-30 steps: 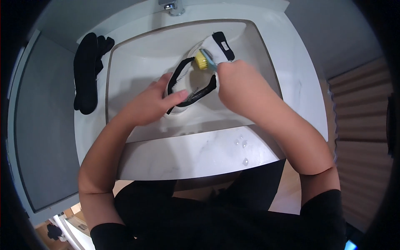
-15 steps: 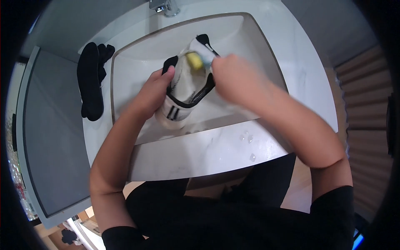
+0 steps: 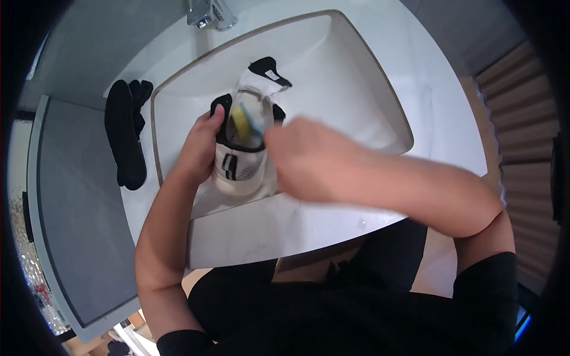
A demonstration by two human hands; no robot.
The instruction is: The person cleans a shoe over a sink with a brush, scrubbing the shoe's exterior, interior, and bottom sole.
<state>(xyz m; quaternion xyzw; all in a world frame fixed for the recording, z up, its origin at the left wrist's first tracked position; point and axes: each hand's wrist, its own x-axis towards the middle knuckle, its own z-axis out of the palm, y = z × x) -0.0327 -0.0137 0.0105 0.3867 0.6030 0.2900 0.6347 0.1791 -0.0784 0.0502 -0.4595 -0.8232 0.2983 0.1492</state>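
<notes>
A white sneaker [image 3: 239, 185] with black trim stands over the near left part of the sink, its heel toward me and its tongue flopped open at the far side. My left hand [image 3: 200, 145] grips the black collar edge on the left, thumb on top. Beside the shoe's right edge, my right hand [image 3: 309, 159] is closed, blurred by motion, on a small brush [image 3: 241, 122] with yellow bristles and a pale blue back. The brush head sits inside the shoe opening; its handle is hidden in my fist.
The white basin [image 3: 350, 77] surrounds the shoe, with a chrome faucet [image 3: 214, 15] at the back. Left of the basin, a black insole [image 3: 126, 139] and a bunched black item [image 3: 140, 98] lie on the marbled counter [image 3: 255, 240]. A grey cabinet door [image 3: 83, 219] stands at the left.
The shoe and both hands have moved nearer and a little left in the picture. My right hand has pulled toward me, bringing the brush down toward the shoe's heel end.
</notes>
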